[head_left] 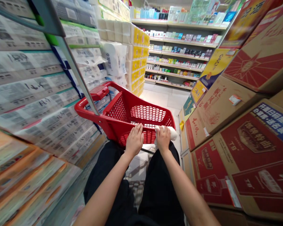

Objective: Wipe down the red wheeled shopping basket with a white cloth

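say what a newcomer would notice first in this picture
Probably the bright red basket in the middle, with the left hand on its near rim and the right hand holding a white cloth against that rim, nearer its right end. Next, perhaps, the big red-and-brown cartons stacked along the right side. Beyond the basket, shelves packed with small goods fill the back.
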`<state>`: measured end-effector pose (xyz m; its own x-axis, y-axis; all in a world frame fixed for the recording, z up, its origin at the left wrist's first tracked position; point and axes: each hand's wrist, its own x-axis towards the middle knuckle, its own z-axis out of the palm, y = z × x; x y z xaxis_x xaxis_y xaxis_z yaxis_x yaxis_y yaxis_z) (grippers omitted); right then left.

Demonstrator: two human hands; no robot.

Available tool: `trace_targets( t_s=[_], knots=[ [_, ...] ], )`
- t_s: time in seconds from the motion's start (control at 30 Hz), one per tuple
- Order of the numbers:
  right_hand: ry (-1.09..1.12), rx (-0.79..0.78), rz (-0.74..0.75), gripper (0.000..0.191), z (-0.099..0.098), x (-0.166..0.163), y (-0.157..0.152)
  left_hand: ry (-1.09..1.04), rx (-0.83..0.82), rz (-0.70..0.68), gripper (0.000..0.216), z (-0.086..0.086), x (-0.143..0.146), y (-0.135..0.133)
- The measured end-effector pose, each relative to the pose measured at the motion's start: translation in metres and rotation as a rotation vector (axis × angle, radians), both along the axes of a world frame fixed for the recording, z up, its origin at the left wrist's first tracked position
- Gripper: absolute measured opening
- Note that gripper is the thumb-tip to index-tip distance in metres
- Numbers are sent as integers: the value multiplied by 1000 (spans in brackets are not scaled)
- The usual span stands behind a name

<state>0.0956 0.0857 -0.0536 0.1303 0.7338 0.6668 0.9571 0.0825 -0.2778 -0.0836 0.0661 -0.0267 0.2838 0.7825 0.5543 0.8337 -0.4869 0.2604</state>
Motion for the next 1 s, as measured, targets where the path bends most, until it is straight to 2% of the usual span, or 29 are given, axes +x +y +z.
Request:
trace_targets(
  t_s=[0.13,0.23,0.3,0.4,0.6,0.67,0.73,0.87,1.0],
  knots=[
    [-30,-63,11,33,13,-59,4,-4,3,7,50,-1,1,0],
    [-45,-78,52,32,14,-69,6,5,3,8,50,0,0,0],
    [-96,-57,136,34,10,-55,7,15,-2,3,50,1,0,0],
    [-149,-10,221,35,-1,-16,6,21,-11,-2,50,2,-2,-1],
    [-30,7,231,36,-17,78,0,13,-17,-3,51,3,-2,-1],
    [8,-5,261,36,-17,96,-2,10,-19,-1,51,3,-1,-1],
    [46,-15,253,36,-15,101,-4,7,-23,1,51,3,-1,-1],
    [105,7,99,39,-8,70,-6,-7,-20,4,51,2,1,-1],
    [53,-3,45,37,1,2,-3,-21,-9,11,51,-1,3,-1]
  ],
)
